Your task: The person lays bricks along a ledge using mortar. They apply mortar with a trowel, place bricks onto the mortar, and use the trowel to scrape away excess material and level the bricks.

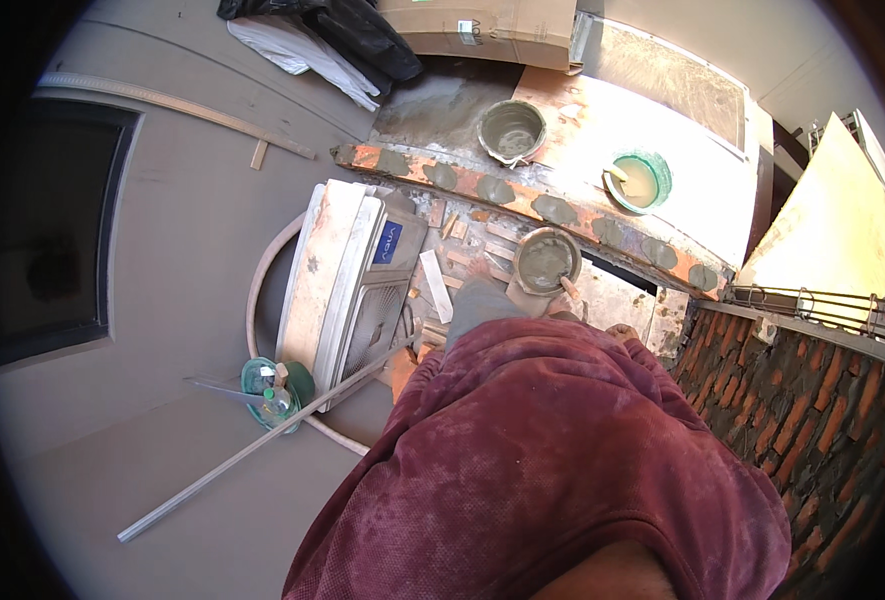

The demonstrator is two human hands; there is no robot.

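Note:
My left hand is at the upper end of a long, light metal bar, beside the edge of my maroon top. Its fingers appear closed around the bar, which slants down to the left. My right hand shows only in small part past the sleeve; its fingers are too hidden to read. In front of me, a round bucket holds grey mortar. Beyond it runs a row of orange bricks with several dabs of grey mortar on top. My bare foot stands among brick pieces, left of the bucket.
A dark bucket and a green bucket of cloudy water stand beyond the brick row. On the left are an air-conditioner unit, a hose and a green pail with a bottle. Rough brickwork lies right.

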